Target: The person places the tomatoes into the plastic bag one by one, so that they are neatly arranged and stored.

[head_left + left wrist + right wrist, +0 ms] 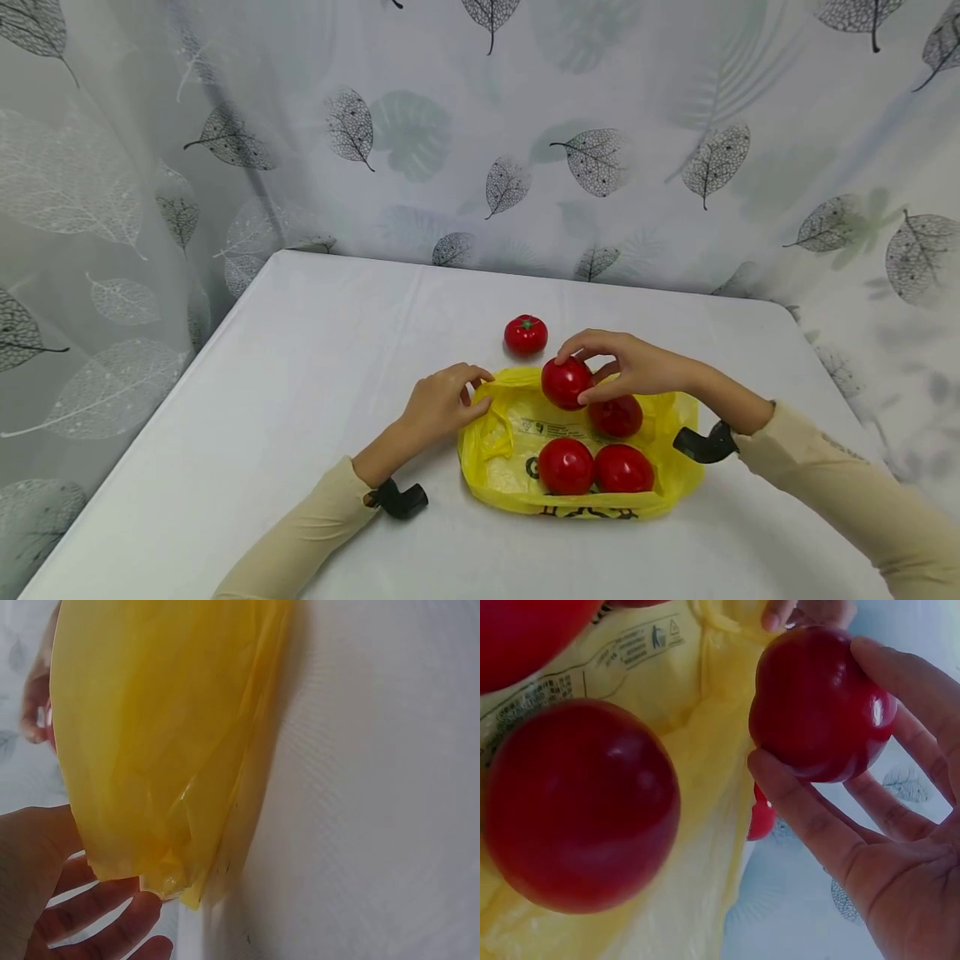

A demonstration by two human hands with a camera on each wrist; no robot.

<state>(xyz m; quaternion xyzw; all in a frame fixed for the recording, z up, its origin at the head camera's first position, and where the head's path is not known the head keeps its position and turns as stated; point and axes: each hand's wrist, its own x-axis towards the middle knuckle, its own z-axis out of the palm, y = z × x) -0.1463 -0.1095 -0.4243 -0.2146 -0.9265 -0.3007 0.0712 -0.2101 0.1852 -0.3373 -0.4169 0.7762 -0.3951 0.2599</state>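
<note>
My right hand [633,362] holds a red tomato [564,385] between thumb and fingertips, above the back part of an open yellow plastic bag [510,498]. In the right wrist view the held tomato [817,705] looks glossy and lobed. My left hand [442,404] grips the bag's left edge; in the left wrist view its thumb and fingers lie on either side of the yellow film [165,750]. Inside the bag lie a tomato [618,419] under the right hand and two more near the front, one left [566,467] and one right [624,469].
Another tomato [526,335], with a green stem top, sits on the white table [360,333] just behind the bag. A leaf-patterned curtain [420,167] hangs behind and to the sides. Black wrist straps [705,444] are on both forearms.
</note>
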